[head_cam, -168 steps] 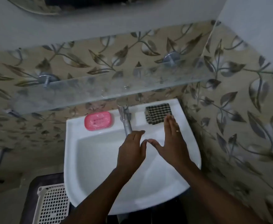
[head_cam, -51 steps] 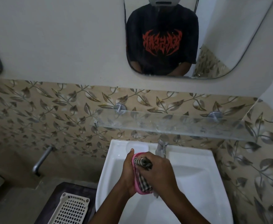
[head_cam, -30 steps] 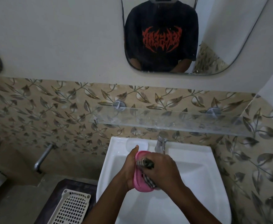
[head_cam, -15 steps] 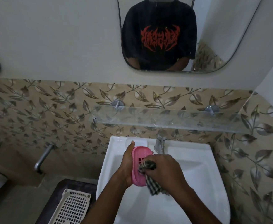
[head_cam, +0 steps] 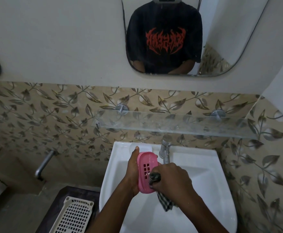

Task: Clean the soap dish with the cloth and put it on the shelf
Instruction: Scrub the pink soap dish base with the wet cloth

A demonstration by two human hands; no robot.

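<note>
A pink soap dish (head_cam: pixel 145 167) with several drain holes stands on edge over the white sink (head_cam: pixel 204 190), its slotted face towards me. My left hand (head_cam: pixel 132 170) grips its left side. My right hand (head_cam: pixel 171 179) is closed on a black-and-white checked cloth (head_cam: pixel 165 200), pressing a bunched end against the dish's lower right part; the rest of the cloth hangs below my fist. A glass shelf (head_cam: pixel 171 125) is fixed to the tiled wall above the sink, with nothing on it.
A chrome tap (head_cam: pixel 165 151) rises behind the dish. A white soap bar or pad (head_cam: pixel 147 146) lies on the sink's back left ledge. A mirror (head_cam: pixel 179 36) hangs above. A cream slotted basket (head_cam: pixel 73 216) sits low left, beside a wall pipe (head_cam: pixel 44 163).
The dish has been turned so more of its slotted face shows. My right hand with the cloth has slid down towards the dish's lower right. The view has tilted slightly.
</note>
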